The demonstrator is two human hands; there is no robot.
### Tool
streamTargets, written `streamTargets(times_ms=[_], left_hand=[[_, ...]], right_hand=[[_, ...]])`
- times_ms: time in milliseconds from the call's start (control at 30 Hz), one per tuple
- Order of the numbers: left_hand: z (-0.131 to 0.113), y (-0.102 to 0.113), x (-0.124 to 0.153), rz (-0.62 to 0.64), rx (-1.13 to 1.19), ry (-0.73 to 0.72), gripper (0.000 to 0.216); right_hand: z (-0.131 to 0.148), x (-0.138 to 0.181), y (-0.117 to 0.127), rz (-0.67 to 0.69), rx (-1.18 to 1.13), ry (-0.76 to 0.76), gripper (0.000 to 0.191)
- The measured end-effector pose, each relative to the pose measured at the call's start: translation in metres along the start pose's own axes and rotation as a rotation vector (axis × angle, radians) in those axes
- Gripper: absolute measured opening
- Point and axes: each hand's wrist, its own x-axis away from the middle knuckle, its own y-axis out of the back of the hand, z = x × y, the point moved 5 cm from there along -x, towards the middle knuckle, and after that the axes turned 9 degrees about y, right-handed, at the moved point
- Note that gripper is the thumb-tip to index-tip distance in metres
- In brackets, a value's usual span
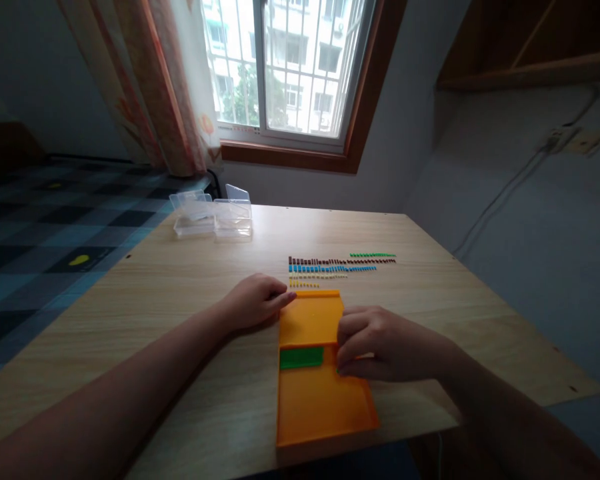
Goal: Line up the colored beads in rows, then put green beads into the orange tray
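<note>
An orange plastic tray (325, 407) lies near the table's front edge, split by a crosswise ridge. At its far left corner my left hand (257, 300) is closed, thumb on the rim, the other fingers curled on the table side. Just below the ridge sits a flat green strip (301, 358) against the tray's left side. Over the tray's right edge my right hand (373, 341) is closed in a pinch. A speck of green shows under its fingertips; the piece itself is mostly hidden.
Beyond the tray, small pieces stand in rows: yellow (304, 285), cream (317, 275), blue (330, 269), dark brown (340, 261) and green (373, 255). Clear plastic boxes (213, 223) with raised lids stand at the far left of the wooden table (200, 267).
</note>
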Motion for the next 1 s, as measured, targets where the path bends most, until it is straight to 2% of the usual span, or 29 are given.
streamTargets(times_ms=[100, 233, 1000], left_hand=[[0.0, -0.001, 0.0, -0.001, -0.041, 0.008, 0.046], [-0.001, -0.001, 0.001, -0.009, -0.066, -0.007, 0.045], [-0.004, -0.001, 0.002, -0.002, -0.062, -0.028, 0.047]], right_hand=[[-0.001, -0.003, -0.014, 0.084, 0.081, 0.01, 0.015], [-0.005, -0.002, -0.021, 0.126, 0.184, 0.009, 0.017], [-0.011, -0.004, -0.023, 0.057, 0.259, -0.026, 0.018]])
